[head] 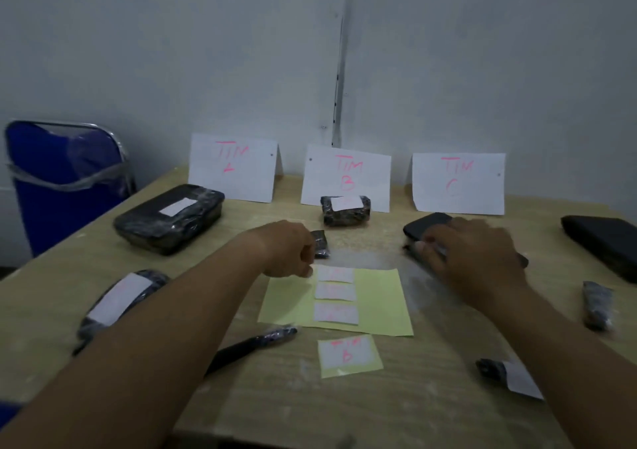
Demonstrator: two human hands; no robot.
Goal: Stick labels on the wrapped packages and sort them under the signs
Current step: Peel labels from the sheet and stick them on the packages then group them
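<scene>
Forearms come in from the lower edge, one on each side of the yellow backing sheet (379, 297) on the table (431, 414)

Left hand (293, 252): fingers curled under, knuckles at the sheet's far left corner, against the top one of three white labels (336, 291). Fingertips are hidden, so I cannot tell whether a label corner is pinched.

Right hand (475, 255): fingers stretched out and laid flat on the flat dark package (427, 226) just in front of the TIM C sign (458, 183). A bit of white shows under the fingertips, probably a label being pressed down; blur leaves that unsure.

Already placed, by the look of it: large labelled package (169, 217) by the TIM A sign (234, 167), and small labelled package (346, 210) in front of the TIM B sign (346, 178).

Loose on the near table:
- a labelled bundle (120, 300) beside the left forearm
- a long thin wrapped item (255, 341)
- a cut TIM B label (348, 355) on its own scrap of backing
- a small package (496, 371) whose label hangs off one end
- a bare one (598, 305) to the right

Handling, as a judgement:
- The wrap is glossy, crinkled dark film, likely slick.
- The small packages are likely light enough to skid under a pressing finger, so steady them by the long sides and keep the top face free.
- The labels are thin and limp. Lift one by a single corner, lay one edge down first, then smooth across the wrinkles or it will lift
</scene>
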